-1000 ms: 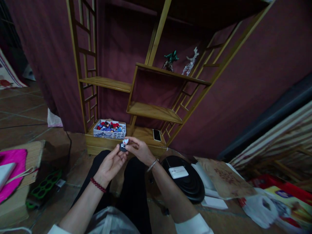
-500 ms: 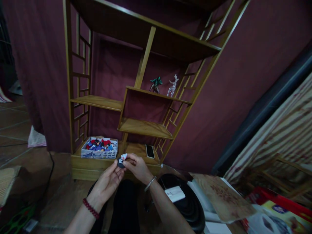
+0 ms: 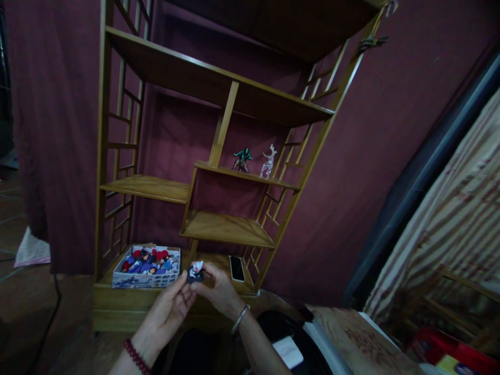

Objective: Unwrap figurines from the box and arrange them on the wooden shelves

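A small figurine (image 3: 195, 272) with a white top and a dark round base is held up in front of the shelf's lowest level. My right hand (image 3: 219, 291) pinches it from the right side, thumb at the base. On the other side, the fingertips of my left hand (image 3: 172, 307) press against the base, with the remaining fingers loosely curled. Just beyond my left hand stands an open cardboard box (image 3: 146, 281) packed with several small red, blue and purple figurines (image 3: 150, 262).
A wooden display shelf (image 3: 148, 187) fills the view ahead. On its middle board stand a green figure (image 3: 242, 159) and a clear deer figurine (image 3: 268, 162). A phone (image 3: 236, 268) lies on the bottom board. Low at the right are a black stool (image 3: 273, 325) and a patterned board (image 3: 344, 333).
The view has tilted upward, so the shelf and box sit lower in the picture. The figurine stays between both hands and now shows more of its front.
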`<state>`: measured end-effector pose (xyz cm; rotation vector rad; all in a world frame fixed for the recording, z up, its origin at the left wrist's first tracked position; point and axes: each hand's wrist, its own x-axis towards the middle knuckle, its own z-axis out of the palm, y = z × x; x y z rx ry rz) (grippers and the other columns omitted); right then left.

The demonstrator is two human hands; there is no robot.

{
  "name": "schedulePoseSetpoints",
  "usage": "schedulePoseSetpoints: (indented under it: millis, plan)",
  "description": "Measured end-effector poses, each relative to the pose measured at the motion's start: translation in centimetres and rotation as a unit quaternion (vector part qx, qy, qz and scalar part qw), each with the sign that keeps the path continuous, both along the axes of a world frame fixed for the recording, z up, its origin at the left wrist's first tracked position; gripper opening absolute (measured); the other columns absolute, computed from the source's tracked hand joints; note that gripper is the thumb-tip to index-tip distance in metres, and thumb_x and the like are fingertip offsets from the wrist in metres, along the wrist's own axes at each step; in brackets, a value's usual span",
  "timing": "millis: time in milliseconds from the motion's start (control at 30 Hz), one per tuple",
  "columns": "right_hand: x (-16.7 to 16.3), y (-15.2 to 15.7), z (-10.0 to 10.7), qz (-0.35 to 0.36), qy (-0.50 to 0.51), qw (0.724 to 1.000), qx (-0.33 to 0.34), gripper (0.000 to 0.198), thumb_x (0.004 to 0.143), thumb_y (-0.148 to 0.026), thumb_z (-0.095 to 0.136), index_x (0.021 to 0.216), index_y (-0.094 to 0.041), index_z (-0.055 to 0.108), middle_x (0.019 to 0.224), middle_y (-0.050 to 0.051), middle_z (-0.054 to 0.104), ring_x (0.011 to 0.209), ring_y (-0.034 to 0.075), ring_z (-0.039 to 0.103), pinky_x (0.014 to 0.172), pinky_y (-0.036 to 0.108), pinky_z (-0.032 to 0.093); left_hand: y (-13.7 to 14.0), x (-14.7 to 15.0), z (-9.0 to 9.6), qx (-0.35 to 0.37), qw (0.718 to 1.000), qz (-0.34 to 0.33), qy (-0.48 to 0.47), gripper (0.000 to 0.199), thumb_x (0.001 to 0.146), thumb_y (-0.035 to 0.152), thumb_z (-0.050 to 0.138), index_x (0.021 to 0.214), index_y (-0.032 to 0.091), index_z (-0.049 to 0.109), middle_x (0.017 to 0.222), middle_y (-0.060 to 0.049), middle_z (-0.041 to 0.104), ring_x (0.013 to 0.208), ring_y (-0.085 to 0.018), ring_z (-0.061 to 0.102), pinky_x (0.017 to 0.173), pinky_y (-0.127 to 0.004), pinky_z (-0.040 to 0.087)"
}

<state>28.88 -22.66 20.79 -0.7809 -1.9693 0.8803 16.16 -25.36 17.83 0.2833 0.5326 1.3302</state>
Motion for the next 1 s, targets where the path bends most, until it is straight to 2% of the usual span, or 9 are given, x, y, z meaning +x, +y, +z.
schedulePoseSetpoints:
  millis: [200, 533, 733, 1000]
  plan:
    - [0.4, 1.8, 0.5, -0.017, 0.011, 1.0, 0.0, 0.033, 0.07, -0.033, 0.065, 0.1, -0.02, 0.06, 0.098, 0.003, 0.061, 0.092, 0.017, 0.056, 0.086, 0.031, 0.043, 2.2, 0.3, 0.5, 0.011, 1.0, -0.017, 0.003, 0.01, 0.079, 0.015, 0.055, 0.088, 0.012, 0.059, 0.082, -0.006, 0.064, 0.068, -0.011, 0.06, 0.066, -0.023, 0.05]
    - [1.0, 5.3, -0.6, -0.044, 0.008, 0.999, 0.0, 0.031, 0.071, -0.032, 0.063, 0.099, -0.021, 0.059, 0.097, 0.002, 0.062, 0.091, 0.017, 0.056, 0.086, 0.032, 0.044, 5.3, 0.4, 0.0, 0.02, 0.999, -0.028, 0.019, 0.007, 0.077, 0.015, 0.057, 0.083, 0.014, 0.059, 0.082, -0.004, 0.064, 0.07, -0.011, 0.06, 0.064, -0.022, 0.049]
    - [1.1, 6.2, -0.8, -0.076, -0.005, 0.997, 0.003, 0.03, 0.071, -0.033, 0.063, 0.098, -0.022, 0.059, 0.095, 0.001, 0.064, 0.089, 0.017, 0.057, 0.085, 0.032, 0.045, 6.0, -0.2, -0.2, 0.022, 0.998, -0.032, 0.058, 0.008, 0.076, 0.011, 0.056, 0.083, 0.013, 0.06, 0.079, -0.006, 0.064, 0.071, -0.013, 0.061, 0.062, -0.022, 0.047]
    - [1.7, 7.7, -1.0, -0.078, 0.004, 0.997, -0.008, 0.028, 0.071, -0.029, 0.061, 0.098, -0.021, 0.058, 0.096, 0.001, 0.064, 0.089, 0.017, 0.058, 0.083, 0.032, 0.046, 6.2, -0.1, 1.0, 0.059, 0.993, -0.034, 0.093, 0.022, 0.073, 0.009, 0.058, 0.093, 0.014, 0.062, 0.089, -0.007, 0.064, 0.078, -0.014, 0.06, 0.068, -0.024, 0.046]
